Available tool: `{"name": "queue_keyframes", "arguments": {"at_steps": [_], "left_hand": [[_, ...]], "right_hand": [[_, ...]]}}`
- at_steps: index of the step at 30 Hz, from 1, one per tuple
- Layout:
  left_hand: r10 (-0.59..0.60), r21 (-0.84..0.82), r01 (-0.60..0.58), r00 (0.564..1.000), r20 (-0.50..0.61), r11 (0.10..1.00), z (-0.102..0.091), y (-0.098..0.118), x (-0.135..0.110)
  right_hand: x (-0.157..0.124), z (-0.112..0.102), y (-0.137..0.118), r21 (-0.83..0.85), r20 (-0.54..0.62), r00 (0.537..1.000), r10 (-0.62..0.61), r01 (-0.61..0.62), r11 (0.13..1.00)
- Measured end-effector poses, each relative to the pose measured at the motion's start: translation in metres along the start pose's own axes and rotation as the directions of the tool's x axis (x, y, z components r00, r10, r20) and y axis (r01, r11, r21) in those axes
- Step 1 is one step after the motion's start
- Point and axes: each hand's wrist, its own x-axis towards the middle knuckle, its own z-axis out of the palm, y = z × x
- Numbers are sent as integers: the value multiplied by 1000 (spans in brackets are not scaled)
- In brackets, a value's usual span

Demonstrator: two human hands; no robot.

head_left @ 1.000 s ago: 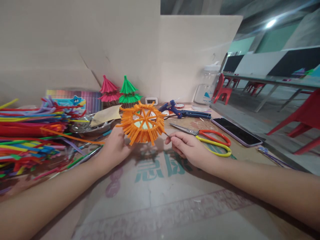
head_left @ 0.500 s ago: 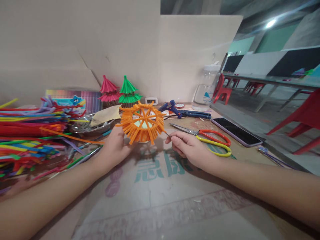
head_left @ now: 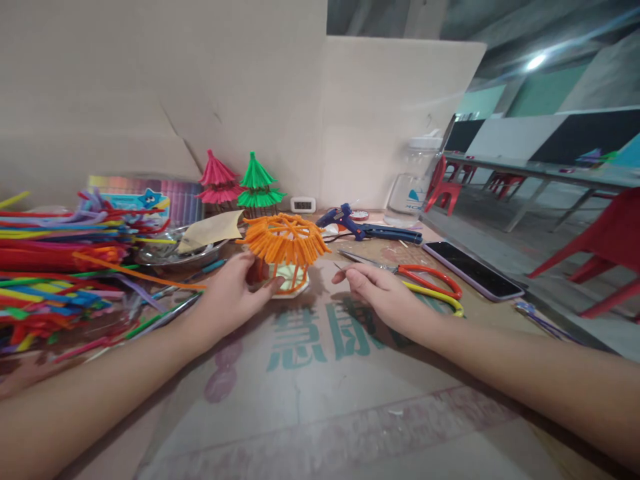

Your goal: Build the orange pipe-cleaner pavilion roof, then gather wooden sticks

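Note:
My left hand grips the base of a small pavilion model made of orange pipe cleaners. Its fringed round roof has spokes and an open middle; below, orange posts rise from a pale base. To the right, my right hand pinches a short thin dark stick, too small to identify, its tip pointing toward the model but apart from it. Just behind that hand lie scissors with red and yellow handles. A printed board lies beneath both hands.
Bundled colourful pipe cleaners fill the left side, beside a metal bowl. Behind are pink and green model roofs, a small digital clock, a blue glue gun and a water bottle. A phone lies right.
The orange model has tilted upright and come down, so its base and posts now show. The stick in my right hand has moved away from the roof's edge.

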Motion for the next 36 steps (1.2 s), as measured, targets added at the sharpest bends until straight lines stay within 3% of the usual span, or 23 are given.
{"name": "queue_keyframes", "arguments": {"at_steps": [9, 24, 36], "left_hand": [[124, 12, -123, 984, -127, 992, -4, 3, -5], [252, 32, -250, 959, -126, 968, -11, 15, -3], [235, 33, -233, 965, -120, 972, -10, 15, -3]], "right_hand": [[1, -1, -1, -11, 27, 998, 53, -53, 999], [1, 1, 3, 13, 16, 995, 96, -97, 995], [1, -1, 1, 19, 11, 994, 110, -110, 994]]}}
